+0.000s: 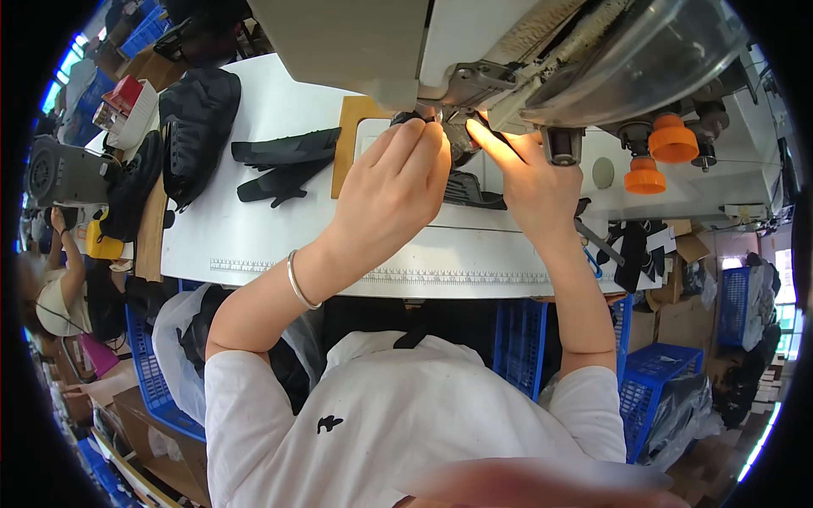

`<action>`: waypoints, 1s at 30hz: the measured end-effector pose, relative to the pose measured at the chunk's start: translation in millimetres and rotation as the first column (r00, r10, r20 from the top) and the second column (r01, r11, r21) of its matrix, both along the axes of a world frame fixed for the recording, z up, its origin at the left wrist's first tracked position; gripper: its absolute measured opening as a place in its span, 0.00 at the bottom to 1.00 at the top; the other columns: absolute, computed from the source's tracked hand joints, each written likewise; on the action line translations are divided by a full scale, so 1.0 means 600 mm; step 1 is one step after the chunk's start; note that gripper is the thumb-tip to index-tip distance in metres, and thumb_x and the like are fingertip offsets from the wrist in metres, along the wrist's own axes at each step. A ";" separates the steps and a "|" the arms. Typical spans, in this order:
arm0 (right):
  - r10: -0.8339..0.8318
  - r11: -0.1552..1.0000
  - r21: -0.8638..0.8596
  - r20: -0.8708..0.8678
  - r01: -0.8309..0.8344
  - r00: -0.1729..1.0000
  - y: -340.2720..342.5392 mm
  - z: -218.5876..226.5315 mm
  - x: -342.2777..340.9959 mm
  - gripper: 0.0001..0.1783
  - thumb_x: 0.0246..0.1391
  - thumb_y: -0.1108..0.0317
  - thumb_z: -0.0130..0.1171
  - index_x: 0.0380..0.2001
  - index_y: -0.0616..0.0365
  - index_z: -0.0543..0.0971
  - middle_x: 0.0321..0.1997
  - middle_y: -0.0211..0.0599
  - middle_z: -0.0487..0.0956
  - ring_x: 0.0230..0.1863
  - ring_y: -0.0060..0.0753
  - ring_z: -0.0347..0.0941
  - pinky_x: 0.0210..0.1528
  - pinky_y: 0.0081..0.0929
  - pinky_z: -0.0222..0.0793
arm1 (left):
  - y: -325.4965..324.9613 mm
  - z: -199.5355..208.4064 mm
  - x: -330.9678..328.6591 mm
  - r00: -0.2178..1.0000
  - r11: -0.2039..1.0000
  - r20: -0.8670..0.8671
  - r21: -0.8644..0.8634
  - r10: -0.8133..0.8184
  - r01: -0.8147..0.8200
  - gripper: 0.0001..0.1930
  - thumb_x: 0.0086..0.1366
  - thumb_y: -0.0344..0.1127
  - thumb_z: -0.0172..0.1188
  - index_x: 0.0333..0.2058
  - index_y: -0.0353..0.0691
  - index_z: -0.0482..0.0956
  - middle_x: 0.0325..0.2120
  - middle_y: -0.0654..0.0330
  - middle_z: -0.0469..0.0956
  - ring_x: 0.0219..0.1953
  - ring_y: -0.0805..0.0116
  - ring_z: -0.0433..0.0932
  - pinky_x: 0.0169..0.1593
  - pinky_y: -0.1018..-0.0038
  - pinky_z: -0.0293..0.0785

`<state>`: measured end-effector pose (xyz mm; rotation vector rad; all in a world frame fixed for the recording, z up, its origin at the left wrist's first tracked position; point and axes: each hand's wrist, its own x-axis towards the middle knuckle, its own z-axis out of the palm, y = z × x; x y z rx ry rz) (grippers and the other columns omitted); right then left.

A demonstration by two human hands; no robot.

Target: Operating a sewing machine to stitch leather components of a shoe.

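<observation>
Leftward, a black sneaker lies on the bench, then black cut pieces; my left hand bunches its fingers beneath the sewing machine, a dark shoe part lies between both hands, and my right hand stretches out its forefinger; whether either hand grips it, I cannot tell

Black piece, orange knobs
</observation>
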<state>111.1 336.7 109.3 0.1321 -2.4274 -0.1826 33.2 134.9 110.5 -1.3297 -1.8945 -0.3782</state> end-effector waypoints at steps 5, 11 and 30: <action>0.015 1.000 0.023 -0.039 -0.014 0.999 0.009 -0.010 -0.003 0.33 0.45 0.78 0.62 0.54 0.31 0.86 0.39 0.14 0.82 0.35 0.26 0.76 0.31 0.26 0.73 | 0.012 0.011 0.019 0.989 0.993 0.082 -0.020 0.120 -0.119 0.20 0.49 0.24 0.63 0.44 0.30 0.81 0.44 0.55 0.76 0.52 0.58 0.76 0.52 0.66 0.77; 0.026 0.998 0.063 -0.039 -0.023 0.999 0.005 0.001 -0.003 0.34 0.45 0.78 0.62 0.55 0.31 0.85 0.36 0.15 0.79 0.32 0.27 0.74 0.27 0.27 0.71 | 0.016 -0.006 0.016 0.996 0.995 -0.035 0.069 0.078 -0.076 0.14 0.46 0.24 0.64 0.35 0.27 0.81 0.36 0.53 0.73 0.46 0.55 0.77 0.49 0.65 0.81; -0.067 0.997 0.033 -0.007 0.067 0.998 -0.039 0.006 0.017 0.31 0.43 0.77 0.63 0.53 0.41 0.85 0.54 0.15 0.82 0.34 0.30 0.72 0.29 0.24 0.75 | -0.007 -0.009 -0.023 0.998 0.999 -0.063 0.037 0.000 0.002 0.19 0.47 0.23 0.65 0.42 0.33 0.85 0.40 0.57 0.76 0.48 0.60 0.80 0.41 0.73 0.82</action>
